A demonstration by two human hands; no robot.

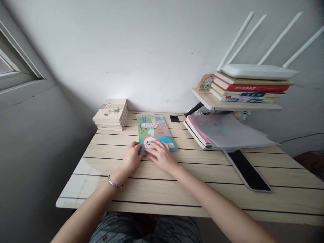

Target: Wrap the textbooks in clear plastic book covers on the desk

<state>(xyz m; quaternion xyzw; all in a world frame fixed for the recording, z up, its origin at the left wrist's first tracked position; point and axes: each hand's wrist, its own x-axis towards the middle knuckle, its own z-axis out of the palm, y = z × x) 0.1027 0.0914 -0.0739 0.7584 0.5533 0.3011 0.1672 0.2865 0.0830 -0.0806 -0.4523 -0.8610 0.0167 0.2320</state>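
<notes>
- Picture book [157, 125] in the middle of the slatted wooden table [101, 192], flat and closed; its cover figures have their heads toward the person; dark characters, too small to read surely, sit in a white circle at its near end, with smaller print farther up and a white label patch by the near right corner
- Left hand [131, 156] at the book's near left corner, fingers bent around toward the edge; whether it pinches the book I cannot tell; a silver bangle [114, 182] circles the wrist
- Right hand [163, 157] open, fingers spread over the near part of the cover, hiding part of the white circle
- Writing elsewhere: white characters on a red book [258, 88], blurred; small dark print beside a drawing on the top cover of the left book stack [110, 113]
- Right side: a white router [259, 71] with four raised antennas rests upon books on a raised shelf [243, 106]; below the shelf, a translucent sheet [222, 130] lies over a pile of booklets [197, 135], veiling the pink top; a dark-screened phone [249, 170] pokes out from beneath the pile
- Beyond the book: a black square fitting [174, 118] in the tabletop, near the wall
</notes>
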